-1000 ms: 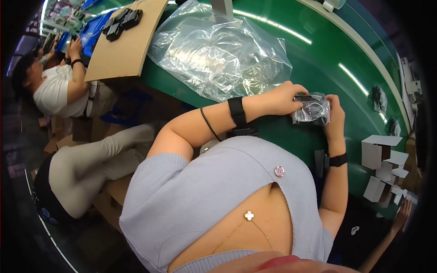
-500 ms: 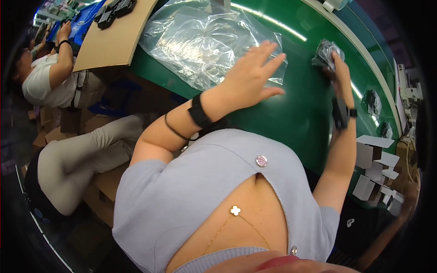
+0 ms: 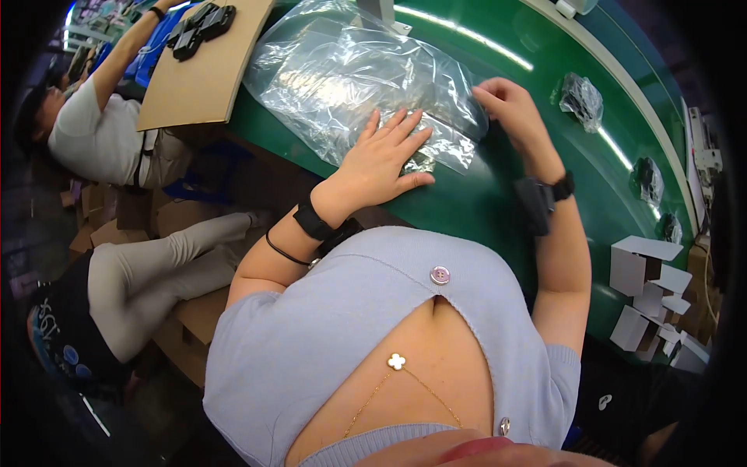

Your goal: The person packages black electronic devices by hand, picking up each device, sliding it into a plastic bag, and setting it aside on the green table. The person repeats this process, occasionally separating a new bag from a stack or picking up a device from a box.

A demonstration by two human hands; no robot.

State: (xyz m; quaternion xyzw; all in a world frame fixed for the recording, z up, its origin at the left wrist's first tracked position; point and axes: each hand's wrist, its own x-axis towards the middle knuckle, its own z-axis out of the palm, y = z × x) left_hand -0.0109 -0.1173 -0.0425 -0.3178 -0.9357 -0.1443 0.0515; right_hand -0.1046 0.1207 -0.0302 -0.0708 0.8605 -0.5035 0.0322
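Lying across green worktable (image 3: 459,204), clear plastic bag (image 3: 350,70) is touched by left hand (image 3: 377,159), fingers spread apart; right hand (image 3: 517,117), fingers curled, is seen at bag's right edge, grip unclear.

Large transparent plastic bag (image 3: 334,74), thin, glossy and heavily wrinkled, lying loosely spread on the green desk (image 3: 529,31), partly beneath the flat left hand (image 3: 375,159).
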